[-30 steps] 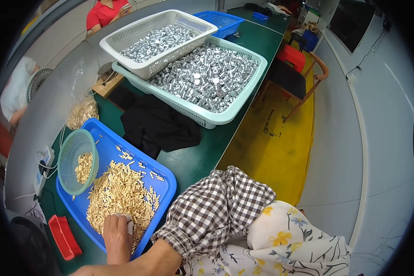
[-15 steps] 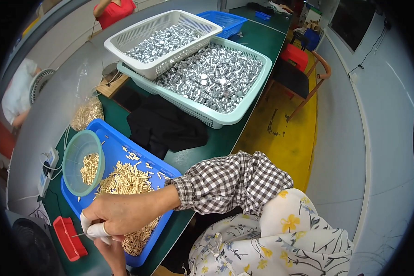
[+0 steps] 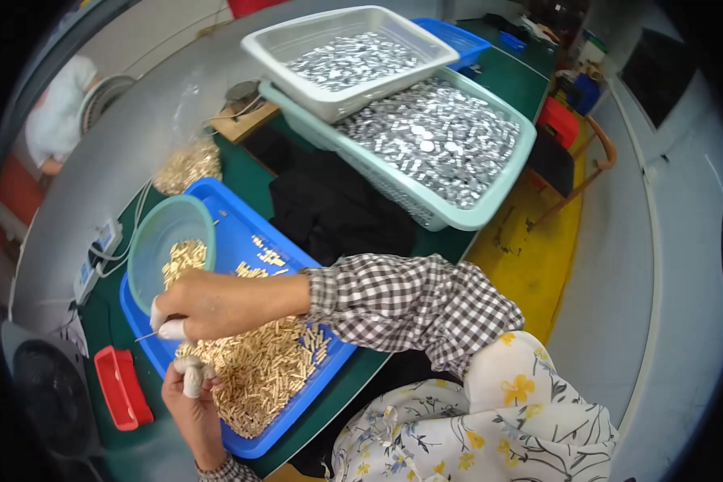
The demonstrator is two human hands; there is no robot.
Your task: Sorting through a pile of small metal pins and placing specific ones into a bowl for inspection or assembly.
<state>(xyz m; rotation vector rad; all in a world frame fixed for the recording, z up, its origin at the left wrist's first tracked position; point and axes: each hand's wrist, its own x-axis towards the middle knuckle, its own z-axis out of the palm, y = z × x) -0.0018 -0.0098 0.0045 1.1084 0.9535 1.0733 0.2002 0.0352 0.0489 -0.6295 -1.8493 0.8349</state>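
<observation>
A blue tray point(image 3: 299, 399) holds a heap of small brass-coloured parts point(image 3: 261, 365). My right hand point(image 3: 209, 304) reaches across it from the right, its fingertips in white cots pinching a thin metal pin point(image 3: 147, 336) that points left. My left hand point(image 3: 188, 399) comes up from the lower edge. Its white-capped fingertips are curled together on the near-left side of the heap, just under the right hand. What they hold is hidden. A pale green bowl point(image 3: 159, 233) with some of the same parts sits in the tray's far-left corner.
A red box point(image 3: 122, 387) lies left of the tray and a black cloth point(image 3: 337, 205) behind it. Two baskets of silvery metal pieces point(image 3: 434, 136) stand at the back. A bag of brass parts point(image 3: 186, 165) and a person in white point(image 3: 56, 112) are at far left.
My right arm has swung from my lap across the tray to its left side, and that hand now pinches the pin. My left hand stays on the heap.
</observation>
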